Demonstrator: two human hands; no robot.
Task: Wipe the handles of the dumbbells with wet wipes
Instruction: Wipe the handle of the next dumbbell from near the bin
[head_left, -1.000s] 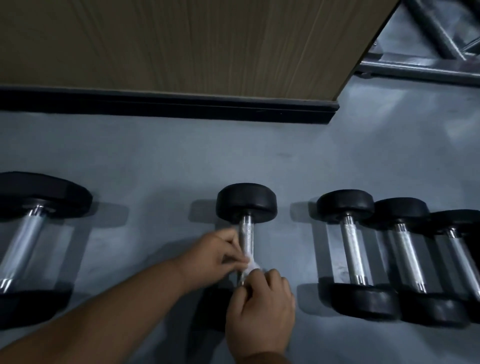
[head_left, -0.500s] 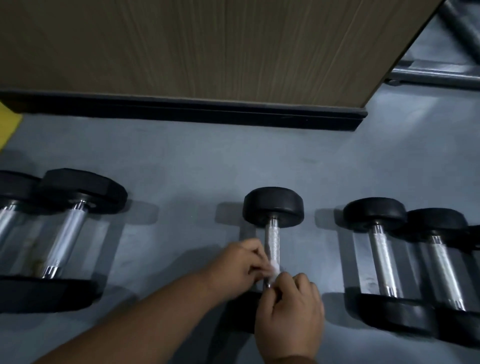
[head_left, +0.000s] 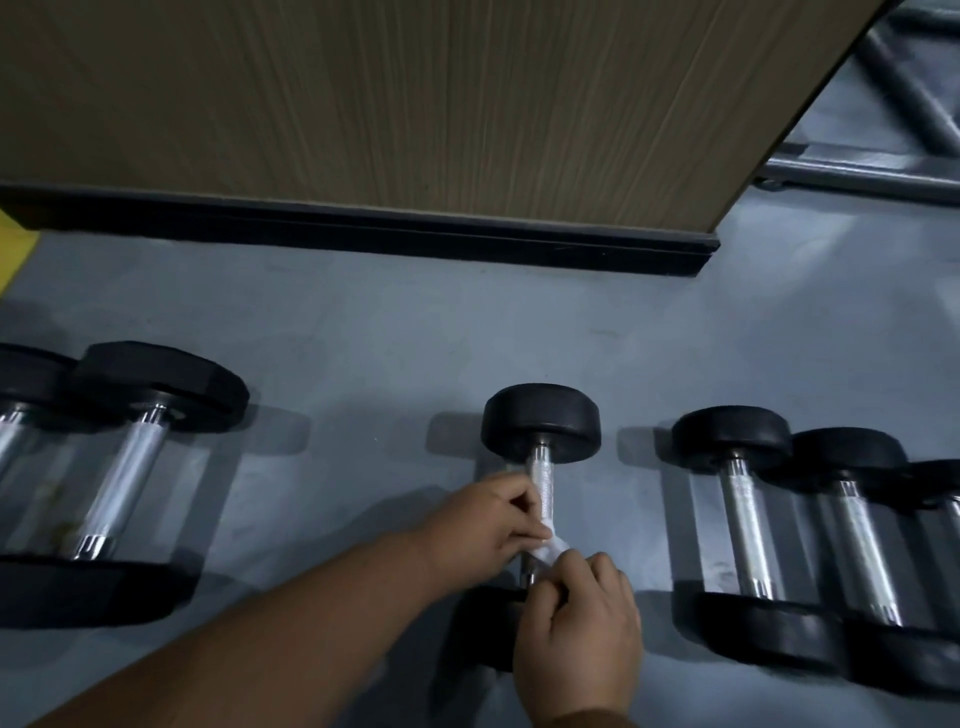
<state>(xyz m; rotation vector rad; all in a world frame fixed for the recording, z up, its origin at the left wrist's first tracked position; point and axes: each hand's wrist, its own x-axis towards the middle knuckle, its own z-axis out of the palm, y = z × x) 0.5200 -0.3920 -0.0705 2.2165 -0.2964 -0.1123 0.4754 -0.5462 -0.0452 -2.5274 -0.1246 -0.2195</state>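
Note:
A small black dumbbell (head_left: 540, 421) lies on the grey floor in the middle, its knurled chrome handle (head_left: 541, 483) pointing toward me. A white wet wipe (head_left: 551, 546) is wrapped around the near end of that handle. My left hand (head_left: 483, 525) pinches the wipe from the left side. My right hand (head_left: 576, 639) holds the wipe from below and covers most of the dumbbell's near head. Other dumbbells lie in the same row to both sides.
Two larger dumbbells (head_left: 130, 467) lie at the left. Three small ones (head_left: 743, 519) lie close together at the right. A wooden panel with a black base strip (head_left: 363, 228) stands behind. A metal frame (head_left: 872, 171) sits at the top right.
The view has shifted left, so the dumbbells sit further right in the frame. Both hands stay on the wipe at the near end of the middle handle.

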